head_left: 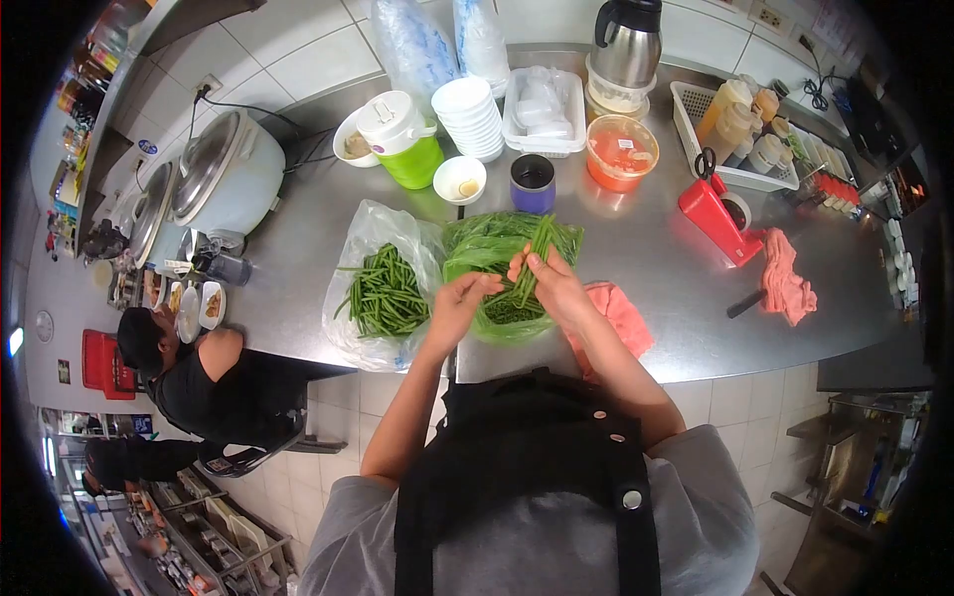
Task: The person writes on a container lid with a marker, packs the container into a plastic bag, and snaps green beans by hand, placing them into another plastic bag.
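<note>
My right hand (558, 288) is closed around a small bunch of long green beans (540, 238), held upright over a green plastic bag (467, 234). My left hand (465, 301) is beside it, thumb and fingers pinched together at the bag's left side; whatever may be between them is too small to make out. Green pieces (512, 310) lie inside the green bag below my hands. To the left, a clear plastic bag (348, 233) stands open, with a heap of cut green beans (386, 291) in it. A pink cloth (618, 320) lies partly under my right forearm.
Behind the bags stand a purple cup (533, 189), a small white bowl (459, 182), a green-and-white jug (407, 149), stacked bowls (467, 114) and an orange-filled tub (621, 154). A red holder with scissors (717, 221) is at right. Another person (214, 382) sits at left near rice cookers (227, 169).
</note>
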A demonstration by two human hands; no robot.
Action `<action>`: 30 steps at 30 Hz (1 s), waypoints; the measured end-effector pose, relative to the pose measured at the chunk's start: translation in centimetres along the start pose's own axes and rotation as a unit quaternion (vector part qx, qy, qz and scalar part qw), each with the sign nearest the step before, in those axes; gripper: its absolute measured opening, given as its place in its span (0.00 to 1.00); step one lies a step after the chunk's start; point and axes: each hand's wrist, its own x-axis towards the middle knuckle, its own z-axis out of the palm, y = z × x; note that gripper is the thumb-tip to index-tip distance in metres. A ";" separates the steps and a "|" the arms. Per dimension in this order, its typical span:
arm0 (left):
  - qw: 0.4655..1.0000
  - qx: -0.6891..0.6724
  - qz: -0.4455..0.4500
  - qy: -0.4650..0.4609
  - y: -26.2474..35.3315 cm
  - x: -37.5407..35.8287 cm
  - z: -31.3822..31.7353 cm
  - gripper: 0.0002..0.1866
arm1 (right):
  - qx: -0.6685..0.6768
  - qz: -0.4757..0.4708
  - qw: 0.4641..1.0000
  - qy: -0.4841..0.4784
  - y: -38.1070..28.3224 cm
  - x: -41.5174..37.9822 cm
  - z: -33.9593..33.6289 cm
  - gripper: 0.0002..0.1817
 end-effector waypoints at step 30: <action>0.985 0.074 0.149 0.034 1.4 -0.6 1.8 0.05 | 0.109 0.046 0.982 0.150 1.4 1.2 0.7 0.19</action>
